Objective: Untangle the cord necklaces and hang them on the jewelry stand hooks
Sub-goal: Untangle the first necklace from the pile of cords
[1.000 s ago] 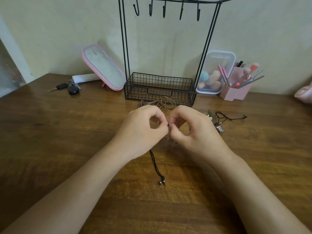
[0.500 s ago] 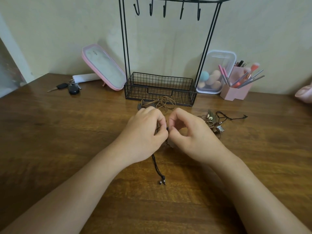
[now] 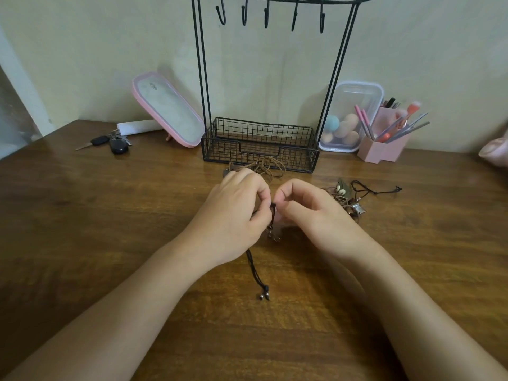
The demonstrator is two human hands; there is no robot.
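Mid-frame, the left hand (image 3: 233, 213) and right hand (image 3: 310, 213) pinched the black cord necklace (image 3: 254, 270), fingers curled; writing on the pink case (image 3: 167, 108) was illegible.

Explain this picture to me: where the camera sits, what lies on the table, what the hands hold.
No machine here: a person works bare-handed, and a camera worn on the head looks down. The left hand and right hand both pinch a black cord necklace; its beaded ends trail on the wooden table. Behind stands a wire jewelry stand, its hooks bare. A tan cord necklace lies before its basket, a tangled pile of necklaces to the right. Keys, a pink mirror and a brush holder sit near the wall.
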